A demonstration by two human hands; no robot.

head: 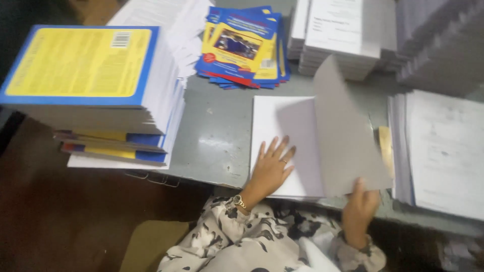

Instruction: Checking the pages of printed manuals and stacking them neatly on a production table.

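A blank white sheet or open cover (275,126) lies flat on the grey table (217,136) in front of me. My left hand (270,168) rests palm down on its lower left part, fingers spread. My right hand (359,204) pinches the lower corner of a grey sheet (343,136), which is lifted and tilted up from the white one along their shared edge.
A tall stack of yellow-and-blue books (96,85) stands at the left. Loose blue-and-yellow covers (244,45) lie fanned at the back. White printed stacks (338,35) sit at the back right, and a thick printed pile (443,151) at the right.
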